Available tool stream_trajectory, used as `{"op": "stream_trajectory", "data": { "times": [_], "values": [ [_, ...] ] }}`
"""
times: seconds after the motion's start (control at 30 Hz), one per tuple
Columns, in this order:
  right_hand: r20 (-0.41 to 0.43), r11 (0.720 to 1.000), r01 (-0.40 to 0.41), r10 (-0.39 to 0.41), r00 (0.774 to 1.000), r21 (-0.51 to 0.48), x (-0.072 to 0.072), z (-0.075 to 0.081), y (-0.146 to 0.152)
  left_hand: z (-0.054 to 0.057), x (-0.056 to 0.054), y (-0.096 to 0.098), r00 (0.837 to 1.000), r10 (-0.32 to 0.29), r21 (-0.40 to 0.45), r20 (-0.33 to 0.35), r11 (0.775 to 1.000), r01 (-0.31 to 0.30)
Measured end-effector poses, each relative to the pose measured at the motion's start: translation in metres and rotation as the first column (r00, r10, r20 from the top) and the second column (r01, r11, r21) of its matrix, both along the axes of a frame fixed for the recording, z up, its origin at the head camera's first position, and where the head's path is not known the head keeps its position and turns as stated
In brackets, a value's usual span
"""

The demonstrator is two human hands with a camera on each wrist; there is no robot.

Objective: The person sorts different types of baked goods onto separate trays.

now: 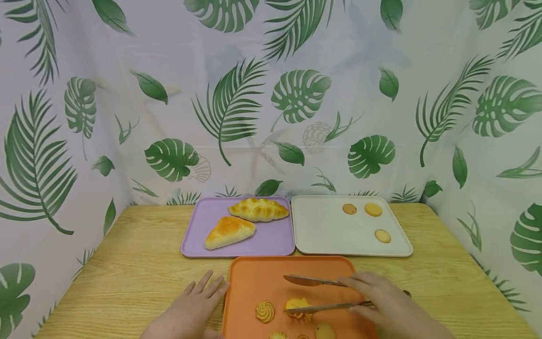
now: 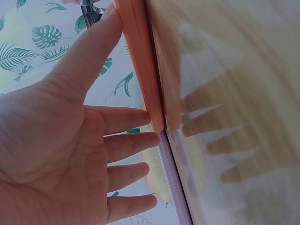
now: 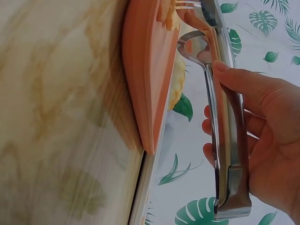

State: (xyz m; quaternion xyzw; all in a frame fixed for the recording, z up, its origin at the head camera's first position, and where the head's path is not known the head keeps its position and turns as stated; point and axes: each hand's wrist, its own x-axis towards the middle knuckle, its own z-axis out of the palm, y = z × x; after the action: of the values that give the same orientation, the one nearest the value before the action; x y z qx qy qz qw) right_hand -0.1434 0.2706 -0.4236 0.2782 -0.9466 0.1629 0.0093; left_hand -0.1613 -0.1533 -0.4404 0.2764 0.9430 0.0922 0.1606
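My right hand [image 1: 383,299] grips a pair of metal tongs [image 3: 216,112], thumb on one side and fingers on the other. The tongs' arms stand spread over the orange tray [image 1: 254,278]. One arm's tip overlaps a yellow, fish-like cookie [image 1: 298,303]; the other lies farther back. To the left of that cookie sits a swirled round cookie [image 1: 265,312]. An oval cookie [image 1: 325,330] and parts of others show at the bottom edge of the head view. My left hand [image 1: 190,306] has its fingers extended, fingertips right at the tray's left rim.
Behind the orange tray, a purple tray [image 1: 192,242] bears a triangular bread [image 1: 230,233] and a braided bread [image 1: 259,210]. Beside it, a white tray [image 1: 322,230] has three round cookies, one at the front right [image 1: 383,236]. A leaf-patterned curtain [image 1: 254,94] surrounds the wooden table [image 1: 139,245].
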Motion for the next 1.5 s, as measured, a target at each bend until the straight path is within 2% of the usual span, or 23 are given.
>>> {"op": "stream_trajectory", "data": {
  "times": [0.1, 0.3, 0.4, 0.5, 0.63, 0.7, 0.9, 1.07, 1.17, 1.2, 1.3, 1.37, 1.43, 1.5],
  "values": [
    [-0.037, 1.000, -0.012, 0.012, 0.999, -0.012, -0.002, 0.000, 0.001, 0.000, 0.000, 0.000, 1.000, -0.001, -0.010, -0.007, 1.000, 0.001],
    [0.074, 1.000, -0.023, 0.024, 0.997, -0.022, -0.002, -0.003, 0.003, -0.002, 0.001, 0.000, 0.999, -0.011, -0.020, -0.035, 1.000, 0.010],
    [0.088, 1.000, -0.021, 0.022, 0.996, -0.013, -0.001, -0.005, 0.003, -0.003, 0.001, 0.000, 1.000, -0.010, -0.020, -0.029, 1.000, 0.009],
    [0.062, 1.000, -0.017, 0.017, 0.998, 0.001, -0.001, -0.006, 0.003, -0.003, 0.000, 0.000, 1.000, -0.005, -0.024, -0.014, 1.000, 0.005],
    [-0.019, 0.999, -0.031, 0.032, 0.999, 0.028, -0.001, -0.007, 0.003, -0.005, -0.001, 0.000, 1.000, -0.012, -0.021, -0.004, 1.000, 0.011],
    [-0.028, 0.999, -0.025, 0.026, 0.999, 0.046, -0.002, -0.006, 0.002, -0.005, -0.002, -0.001, 1.000, -0.017, -0.020, -0.007, 1.000, 0.017],
    [0.018, 0.996, 0.027, -0.028, 0.999, 0.087, -0.005, -0.003, 0.000, -0.007, -0.002, -0.002, 1.000, -0.017, -0.018, -0.009, 1.000, 0.017],
    [-0.091, 0.996, 0.000, 0.008, 0.996, 0.088, -0.007, -0.003, 0.001, -0.006, -0.002, -0.001, 1.000, -0.022, -0.021, -0.021, 1.000, 0.022],
    [-0.195, 0.998, -0.044, 0.053, 0.979, 0.051, -0.010, -0.005, 0.003, -0.006, -0.002, -0.001, 0.999, -0.025, -0.026, -0.030, 0.999, 0.024],
    [-0.232, 0.998, -0.057, 0.065, 0.971, 0.039, -0.012, -0.006, 0.004, -0.006, -0.002, -0.001, 0.999, -0.024, -0.026, -0.030, 0.999, 0.024],
    [-0.369, 0.992, -0.123, 0.114, 0.922, 0.000, -0.018, -0.008, 0.008, -0.005, -0.002, -0.001, 1.000, -0.019, -0.027, -0.023, 0.999, 0.019],
    [-0.421, 0.991, -0.135, 0.120, 0.899, -0.005, -0.021, -0.008, 0.011, -0.005, -0.002, 0.000, 1.000, -0.015, -0.027, -0.016, 1.000, 0.015],
    [-0.446, 0.991, -0.131, 0.115, 0.888, -0.006, -0.024, -0.006, 0.014, -0.004, -0.003, 0.000, 1.000, -0.012, -0.028, -0.012, 1.000, 0.012],
    [-0.441, 0.994, -0.110, 0.095, 0.892, -0.009, -0.026, -0.002, 0.017, -0.004, -0.003, 0.000, 1.000, -0.010, -0.029, -0.011, 1.000, 0.009]
  ]
}}
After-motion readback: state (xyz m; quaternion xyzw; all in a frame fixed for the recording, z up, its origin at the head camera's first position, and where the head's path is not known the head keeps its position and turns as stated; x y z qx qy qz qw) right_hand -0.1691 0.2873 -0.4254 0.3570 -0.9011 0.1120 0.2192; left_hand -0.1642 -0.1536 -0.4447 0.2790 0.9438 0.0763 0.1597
